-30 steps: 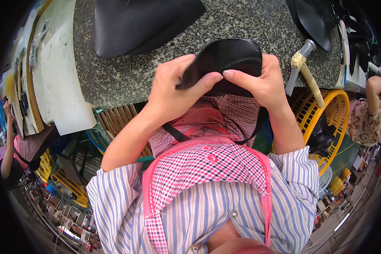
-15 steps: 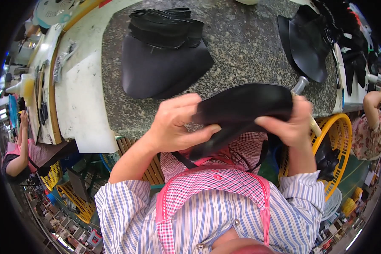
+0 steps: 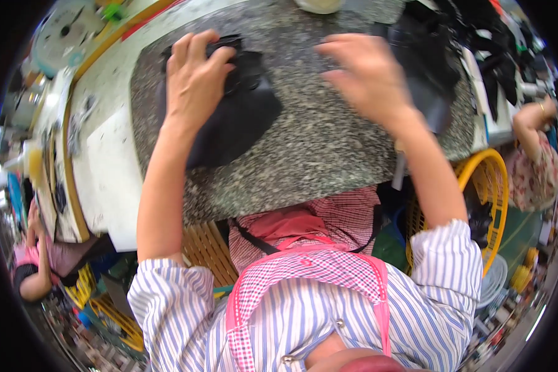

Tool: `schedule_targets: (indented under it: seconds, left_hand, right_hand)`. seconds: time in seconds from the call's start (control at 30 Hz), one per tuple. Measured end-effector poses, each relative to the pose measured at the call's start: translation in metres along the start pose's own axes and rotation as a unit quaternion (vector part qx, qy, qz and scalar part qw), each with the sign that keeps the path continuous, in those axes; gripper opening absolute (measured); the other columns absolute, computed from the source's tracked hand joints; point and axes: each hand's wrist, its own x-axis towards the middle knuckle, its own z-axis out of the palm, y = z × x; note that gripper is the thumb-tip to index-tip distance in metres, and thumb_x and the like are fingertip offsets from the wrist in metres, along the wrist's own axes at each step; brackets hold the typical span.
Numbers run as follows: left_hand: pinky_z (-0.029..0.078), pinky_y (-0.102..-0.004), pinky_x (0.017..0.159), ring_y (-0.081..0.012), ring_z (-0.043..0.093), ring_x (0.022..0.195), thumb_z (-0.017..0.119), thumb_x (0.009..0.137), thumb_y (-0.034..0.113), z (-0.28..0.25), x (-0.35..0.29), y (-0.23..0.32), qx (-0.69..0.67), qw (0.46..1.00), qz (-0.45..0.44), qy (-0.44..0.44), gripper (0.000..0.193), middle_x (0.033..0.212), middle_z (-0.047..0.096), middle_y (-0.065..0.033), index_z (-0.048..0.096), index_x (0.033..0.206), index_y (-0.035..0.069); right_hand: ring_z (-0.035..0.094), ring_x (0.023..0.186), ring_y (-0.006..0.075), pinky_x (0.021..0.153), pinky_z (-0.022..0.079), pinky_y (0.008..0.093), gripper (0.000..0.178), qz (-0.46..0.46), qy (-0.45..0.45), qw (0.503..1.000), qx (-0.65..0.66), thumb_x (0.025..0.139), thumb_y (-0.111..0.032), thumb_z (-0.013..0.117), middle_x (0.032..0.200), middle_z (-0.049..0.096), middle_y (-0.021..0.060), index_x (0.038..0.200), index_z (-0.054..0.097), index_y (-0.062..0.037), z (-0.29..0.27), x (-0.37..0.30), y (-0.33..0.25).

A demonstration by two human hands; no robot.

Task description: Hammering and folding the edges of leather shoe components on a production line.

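My left hand [image 3: 195, 80] reaches over the stack of small dark pieces [image 3: 248, 71] on the left of the stone slab. Its thumb and fingers are bent but apart, and the fingertips rest at the stack. Under the stack lies a larger black leather-like sheet [image 3: 232, 127]. My right hand [image 3: 369, 74], blurred by motion, is above the slab with thumb and fingers apart and nothing in them. Just right of it, partly behind the hand and wrist, lies a pile of larger curved black pieces [image 3: 431, 74].
The speckled stone slab [image 3: 316, 139] sits on a white table [image 3: 108, 167]. A pale bowl [image 3: 319, 5] stands at the far edge. A yellow basket [image 3: 499, 186] holding black pieces is at the right. Other people [image 3: 533, 161] work at both sides.
The black piece that both hands held is no longer in them. My left hand has moved forward to the left stack, my right hand forward beside the right pile.
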Motion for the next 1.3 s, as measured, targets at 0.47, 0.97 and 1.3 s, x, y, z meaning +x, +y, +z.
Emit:
schedule_targets:
  seconds: [0.47, 0.97, 1.3]
  left_hand:
    - [0.037, -0.0193, 0.065, -0.0086, 0.047, 0.065, 0.05, 0.087, 0.013, -0.131, -0.028, 0.049, -0.463, 0.772, -0.424, 0.097, 0.01, 0.079, 0.051, -0.0017, 0.057, 0.091, 0.006]
    - [0.044, -0.0372, 0.082, -0.0279, 0.053, 0.097, 0.072, 0.067, 0.018, -0.047, -0.098, 0.137, -0.164, 0.978, 0.053, -0.12, 0.039, 0.105, 0.057, -0.0099, 0.061, 0.101, 0.005]
    - [0.052, -0.0311, 0.073, -0.0239, 0.062, 0.086, 0.065, 0.069, 0.002, -0.031, -0.105, 0.141, -0.365, 0.931, -0.021, -0.015, 0.023, 0.092, 0.063, -0.0094, 0.059, 0.091, 0.003]
  right_hand:
    - [0.048, 0.107, 0.0227, 0.084, 0.041, 0.0375, 0.037, 0.002, -0.176, 0.982, -0.063, 0.078, -0.013, 0.054, 0.115, 0.053, 0.0049, 0.115, 0.055, -0.0104, 0.067, 0.021, -0.03]
    - [0.049, 0.096, 0.0291, 0.084, 0.037, 0.0384, 0.05, 0.269, -0.001, 0.959, -0.09, 0.065, -0.019, 0.068, 0.1, 0.054, 0.0102, 0.112, 0.054, -0.0137, -0.074, -0.183, -0.006]
    - [0.053, 0.07, 0.0126, 0.067, 0.043, 0.0243, 0.014, 0.391, -0.011, 0.909, 0.145, 0.083, -0.004, 0.053, 0.082, 0.055, 0.005, 0.096, 0.054, -0.0012, -0.082, -0.171, -0.025]
